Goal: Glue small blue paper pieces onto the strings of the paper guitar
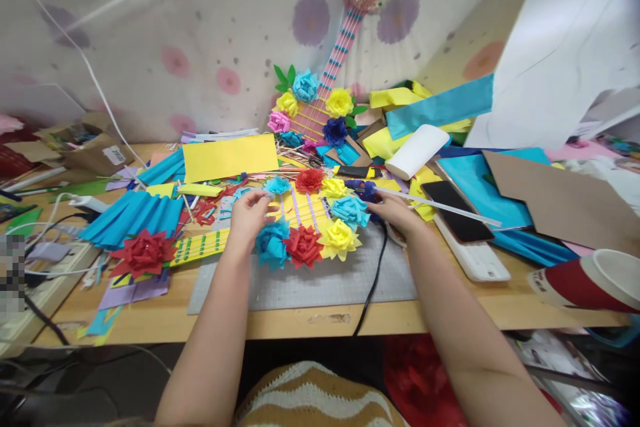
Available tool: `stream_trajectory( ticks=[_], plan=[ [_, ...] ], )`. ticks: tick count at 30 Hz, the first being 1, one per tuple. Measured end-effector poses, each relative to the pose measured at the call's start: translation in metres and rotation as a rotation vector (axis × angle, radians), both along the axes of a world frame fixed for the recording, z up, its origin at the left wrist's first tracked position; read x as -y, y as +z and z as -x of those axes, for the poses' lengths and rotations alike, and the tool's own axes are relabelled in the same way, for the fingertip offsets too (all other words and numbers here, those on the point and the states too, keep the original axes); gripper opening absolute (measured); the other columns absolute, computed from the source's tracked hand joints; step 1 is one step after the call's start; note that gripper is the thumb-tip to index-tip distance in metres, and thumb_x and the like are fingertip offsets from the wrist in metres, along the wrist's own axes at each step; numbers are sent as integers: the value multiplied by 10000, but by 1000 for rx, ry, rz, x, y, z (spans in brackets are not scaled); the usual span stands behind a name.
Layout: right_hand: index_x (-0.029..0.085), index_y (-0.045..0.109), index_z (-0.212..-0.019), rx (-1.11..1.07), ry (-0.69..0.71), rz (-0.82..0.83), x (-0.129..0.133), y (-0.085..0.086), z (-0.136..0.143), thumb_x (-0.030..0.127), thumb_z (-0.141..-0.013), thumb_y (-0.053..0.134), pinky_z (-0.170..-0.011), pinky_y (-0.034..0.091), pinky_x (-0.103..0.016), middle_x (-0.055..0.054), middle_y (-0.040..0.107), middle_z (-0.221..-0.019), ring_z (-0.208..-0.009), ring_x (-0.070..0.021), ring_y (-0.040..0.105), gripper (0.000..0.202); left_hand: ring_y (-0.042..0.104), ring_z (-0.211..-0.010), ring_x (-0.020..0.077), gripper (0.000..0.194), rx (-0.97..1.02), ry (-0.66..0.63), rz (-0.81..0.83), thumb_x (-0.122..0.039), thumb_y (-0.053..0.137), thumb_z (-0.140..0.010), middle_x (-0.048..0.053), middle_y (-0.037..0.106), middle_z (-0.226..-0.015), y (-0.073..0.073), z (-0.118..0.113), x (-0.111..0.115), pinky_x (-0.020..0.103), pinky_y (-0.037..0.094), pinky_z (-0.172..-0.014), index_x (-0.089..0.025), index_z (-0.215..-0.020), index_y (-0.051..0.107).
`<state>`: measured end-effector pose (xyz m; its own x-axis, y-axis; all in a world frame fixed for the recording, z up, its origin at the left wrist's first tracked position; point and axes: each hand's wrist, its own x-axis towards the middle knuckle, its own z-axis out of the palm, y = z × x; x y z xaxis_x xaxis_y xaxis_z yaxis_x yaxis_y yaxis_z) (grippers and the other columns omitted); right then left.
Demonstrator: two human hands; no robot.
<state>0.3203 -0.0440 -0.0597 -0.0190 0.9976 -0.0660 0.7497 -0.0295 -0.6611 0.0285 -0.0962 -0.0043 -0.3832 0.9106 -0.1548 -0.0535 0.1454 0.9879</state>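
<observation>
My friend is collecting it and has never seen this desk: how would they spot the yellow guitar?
On the wooden table, find the grey mat. The yellow guitar has its flowered body there, between the person's left hand and right hand. Unlike the upright pink-necked guitar behind, its neck is yellow with green bars, reaching left to a red flower.

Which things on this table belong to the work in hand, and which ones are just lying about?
Seem to belong:
- flowered guitar, lying by the left hand
- glue gun, in the right hand
- grey mat, under the guitar

Probably just lying about:
- black phone
- paper cup
- brown cardboard, at the right
</observation>
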Motion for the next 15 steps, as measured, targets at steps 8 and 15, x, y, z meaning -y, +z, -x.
stream_trajectory(
  ticks=[8, 15],
  plan=[
    [136, 643, -903, -168, -137, -68, -8, -7, -5, 453, -728, 579, -691, 467, -322, -94, 673, -842, -757, -204, 608, 368, 625, -547, 126, 156, 0, -40, -30, -164, 630, -647, -17, 585, -659, -9, -4, -2, 239, 518, -482, -137, -779, 552],
    [161, 567, -823, -554, -154, -191, 2, 50, -1, 484, -700, 622, -453, 349, -191, 34, 505, -562, -480, -70, 439, 350, 638, -591, 136, 101, 14, -102, -17, -123, 602, -688, -21, 568, -623, -19, -8, -2, 247, 534, -489, -135, -753, 525]
  ],
)
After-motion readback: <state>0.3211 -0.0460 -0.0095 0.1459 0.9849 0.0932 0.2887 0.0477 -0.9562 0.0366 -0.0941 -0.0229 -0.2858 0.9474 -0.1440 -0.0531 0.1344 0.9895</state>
